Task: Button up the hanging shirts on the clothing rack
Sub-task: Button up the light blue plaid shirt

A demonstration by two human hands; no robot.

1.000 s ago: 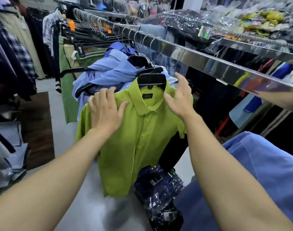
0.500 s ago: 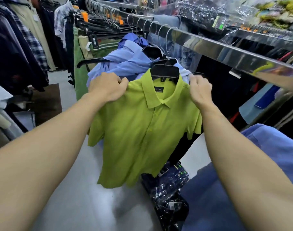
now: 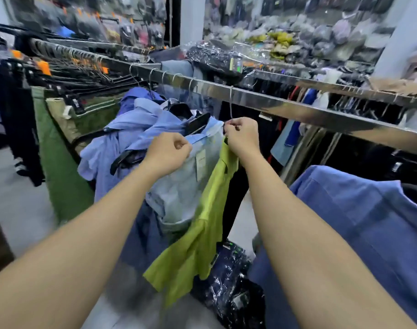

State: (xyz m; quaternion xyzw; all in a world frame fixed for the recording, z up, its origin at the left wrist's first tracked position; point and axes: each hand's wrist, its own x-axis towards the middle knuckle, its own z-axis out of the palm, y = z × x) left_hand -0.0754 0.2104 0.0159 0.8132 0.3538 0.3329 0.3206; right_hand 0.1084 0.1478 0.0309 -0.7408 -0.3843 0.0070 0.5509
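The right hand (image 3: 243, 136) pinches a thin wire hook (image 3: 231, 105) over the shiny rail (image 3: 297, 110). The soft green shirt (image 3: 198, 238) hangs mid-frame. The left hand (image 3: 169, 153) grips pale blue cloth (image 3: 179, 193) tightly.

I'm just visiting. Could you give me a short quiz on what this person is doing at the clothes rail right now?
1. True or false: the green shirt hangs face-on to the camera.
2. What does the right hand pinch? A) the wire hook of a hanger B) a price tag C) a plastic bag
3. Fill in: the left hand holds the pale ____ shirt next to the green one.

Key
1. False: it is turned edge-on.
2. A: the hook runs up over the metal rail.
3. Blue.
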